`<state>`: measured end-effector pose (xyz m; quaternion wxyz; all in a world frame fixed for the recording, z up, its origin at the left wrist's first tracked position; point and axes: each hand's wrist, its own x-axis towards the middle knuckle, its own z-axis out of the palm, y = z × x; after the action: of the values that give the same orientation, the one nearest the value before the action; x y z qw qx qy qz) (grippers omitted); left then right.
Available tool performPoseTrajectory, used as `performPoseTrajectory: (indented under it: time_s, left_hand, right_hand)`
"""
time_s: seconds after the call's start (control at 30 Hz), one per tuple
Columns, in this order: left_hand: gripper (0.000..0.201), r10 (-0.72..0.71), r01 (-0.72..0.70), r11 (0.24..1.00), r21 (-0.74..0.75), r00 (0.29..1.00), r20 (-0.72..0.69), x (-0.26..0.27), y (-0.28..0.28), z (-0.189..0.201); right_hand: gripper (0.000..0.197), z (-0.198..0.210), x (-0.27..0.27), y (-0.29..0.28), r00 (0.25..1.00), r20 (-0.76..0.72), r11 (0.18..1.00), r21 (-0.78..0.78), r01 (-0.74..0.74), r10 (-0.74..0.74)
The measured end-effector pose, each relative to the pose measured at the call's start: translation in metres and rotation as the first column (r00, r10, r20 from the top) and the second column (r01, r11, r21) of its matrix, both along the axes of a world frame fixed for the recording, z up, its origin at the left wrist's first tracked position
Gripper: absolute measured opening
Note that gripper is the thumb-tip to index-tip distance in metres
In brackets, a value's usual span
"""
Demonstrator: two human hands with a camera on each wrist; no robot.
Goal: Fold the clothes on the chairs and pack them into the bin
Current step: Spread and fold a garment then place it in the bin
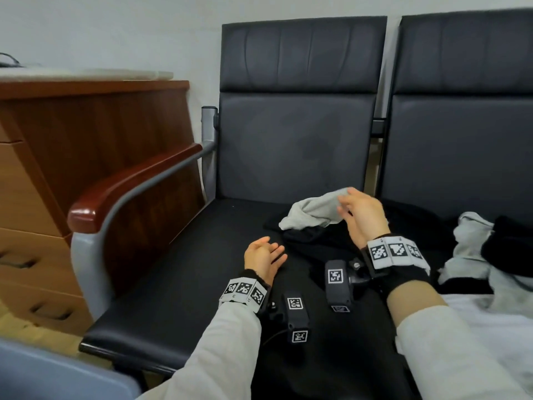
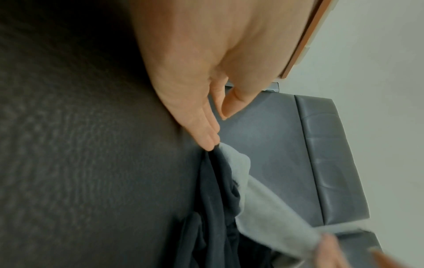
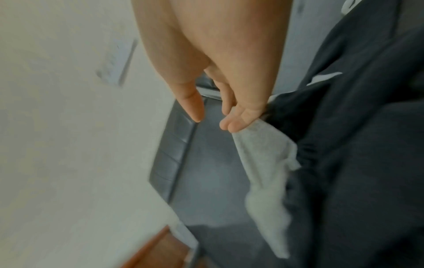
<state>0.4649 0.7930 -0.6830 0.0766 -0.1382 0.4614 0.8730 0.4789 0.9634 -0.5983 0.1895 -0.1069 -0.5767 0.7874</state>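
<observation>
Left hand [image 1: 264, 259]: fingers loosely extended, holding nothing, hovering over the black chair seat [image 1: 161, 284] just left of the black garment [image 1: 326, 249]. Right hand [image 1: 363, 215]: fingers relaxed and slightly parted, fingertips touching the light grey garment [image 1: 313, 210], which lies crumpled atop the black garment mid-seat. Wristbands [image 1: 395, 251]: black-and-white square markers; no legible writing.
</observation>
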Motion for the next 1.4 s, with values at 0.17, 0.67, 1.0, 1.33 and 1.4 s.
performPoseTrajectory:
  time_s: [0.17,0.67,1.0,1.33,1.4]
  left_hand:
    - [0.092,-0.225,0.105,0.850,-0.516,0.958,-0.177,0.002,0.011,0.007]
    - [0.025,-0.077,-0.201,0.862,-0.464,0.855,-0.513,0.050,-0.024,0.132]
    - [0.029,-0.428,0.403,0.871,-0.279,0.903,-0.032,0.080,-0.073,0.152]
    - [0.046,0.324,-0.341,0.879,-0.333,0.940,-0.107,0.056,-0.091,0.146]
    - [0.041,0.512,-0.549,0.801,-0.239,0.835,-0.201,0.050,-0.101,0.153]
  right_hand:
    - [0.017,0.058,0.041,-0.008,0.965,-0.140,0.951,-0.189,-0.246,0.222]
    - [0.034,0.058,0.088,0.007,0.989,-0.033,0.597,0.794,0.112,-0.141]
    - [0.037,0.034,0.088,-0.022,0.973,0.044,0.668,0.734,0.122,-0.227]
    - [0.045,-0.022,0.104,-0.066,0.513,0.786,0.165,0.488,-0.857,0.344]
    - [0.068,-0.035,0.097,-0.064,0.606,0.747,0.088,0.608,-0.789,0.272]
